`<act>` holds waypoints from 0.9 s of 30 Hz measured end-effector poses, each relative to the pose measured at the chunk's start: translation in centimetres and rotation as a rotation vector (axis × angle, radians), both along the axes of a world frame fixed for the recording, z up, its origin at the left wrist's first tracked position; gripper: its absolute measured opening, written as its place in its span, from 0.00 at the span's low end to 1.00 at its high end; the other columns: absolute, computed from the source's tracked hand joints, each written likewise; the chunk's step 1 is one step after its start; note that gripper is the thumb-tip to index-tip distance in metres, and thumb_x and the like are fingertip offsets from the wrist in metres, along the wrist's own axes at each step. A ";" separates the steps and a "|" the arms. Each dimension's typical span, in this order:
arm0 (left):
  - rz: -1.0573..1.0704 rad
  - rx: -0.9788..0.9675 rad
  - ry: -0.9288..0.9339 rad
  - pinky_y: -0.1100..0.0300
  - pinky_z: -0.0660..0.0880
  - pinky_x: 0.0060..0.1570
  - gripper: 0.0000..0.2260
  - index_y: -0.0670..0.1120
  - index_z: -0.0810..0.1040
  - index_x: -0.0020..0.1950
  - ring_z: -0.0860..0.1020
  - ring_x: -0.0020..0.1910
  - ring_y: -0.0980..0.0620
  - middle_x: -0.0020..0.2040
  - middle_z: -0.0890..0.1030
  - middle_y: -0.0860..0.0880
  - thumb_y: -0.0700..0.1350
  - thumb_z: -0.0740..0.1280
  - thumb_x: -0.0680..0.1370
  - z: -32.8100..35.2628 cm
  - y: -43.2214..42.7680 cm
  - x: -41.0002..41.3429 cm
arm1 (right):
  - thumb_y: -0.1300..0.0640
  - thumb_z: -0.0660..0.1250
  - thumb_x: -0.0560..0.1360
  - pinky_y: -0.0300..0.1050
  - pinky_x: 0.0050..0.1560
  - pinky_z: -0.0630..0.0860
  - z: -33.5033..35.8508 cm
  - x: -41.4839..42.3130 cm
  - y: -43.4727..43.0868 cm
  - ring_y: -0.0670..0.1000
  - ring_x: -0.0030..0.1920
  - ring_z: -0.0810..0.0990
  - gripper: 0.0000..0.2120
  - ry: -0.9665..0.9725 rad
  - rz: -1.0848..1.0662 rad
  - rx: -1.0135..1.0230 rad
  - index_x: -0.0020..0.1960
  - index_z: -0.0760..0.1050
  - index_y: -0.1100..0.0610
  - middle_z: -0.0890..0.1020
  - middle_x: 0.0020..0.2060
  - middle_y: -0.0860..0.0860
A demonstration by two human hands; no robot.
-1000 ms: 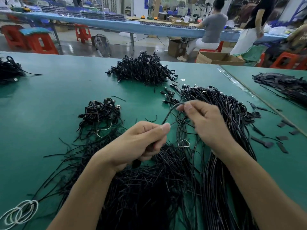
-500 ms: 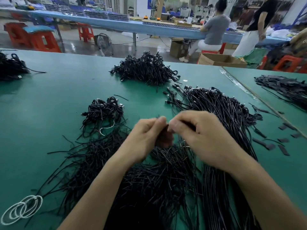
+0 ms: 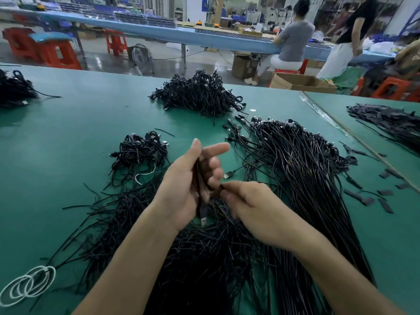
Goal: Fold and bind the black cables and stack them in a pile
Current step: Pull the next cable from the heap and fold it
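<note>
My left hand (image 3: 179, 189) holds a folded black cable (image 3: 200, 185) upright in its palm, with the middle fingers curled over it and the thumb and forefinger stretched out. The cable's USB plug (image 3: 203, 221) hangs below the palm. My right hand (image 3: 252, 203) pinches a thin black strand at the left hand's fingertips. A second plug (image 3: 227, 175) sticks out just to the right of those fingers. A small pile of bound cables (image 3: 141, 151) lies to the left, and a bigger pile (image 3: 200, 94) sits further back.
Loose long cables (image 3: 306, 169) fan out on the right of the green table (image 3: 68, 133). A mass of thin black ties (image 3: 200, 258) lies under my forearms. White wire rings (image 3: 27, 285) sit at bottom left, black strips (image 3: 368, 198) at right. People work at a far bench.
My hands, joined over the cable half a second ago, have come apart. The left hand has turned palm-up with the folded cable in it; the right has dropped lower, pinching a strand.
</note>
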State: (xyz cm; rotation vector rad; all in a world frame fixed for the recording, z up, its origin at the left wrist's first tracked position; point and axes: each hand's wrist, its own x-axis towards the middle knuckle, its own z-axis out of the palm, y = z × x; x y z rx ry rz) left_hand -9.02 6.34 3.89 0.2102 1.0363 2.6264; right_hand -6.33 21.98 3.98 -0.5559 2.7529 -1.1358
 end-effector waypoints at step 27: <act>0.177 -0.269 0.312 0.63 0.80 0.47 0.16 0.42 0.84 0.55 0.85 0.49 0.49 0.50 0.86 0.43 0.49 0.60 0.80 -0.2 0.5 0.7 | 0.49 0.59 0.81 0.45 0.36 0.72 0.4 1.6 0.3 0.46 0.35 0.76 0.09 0.172 0.066 0.134 0.44 0.73 0.50 0.77 0.35 0.44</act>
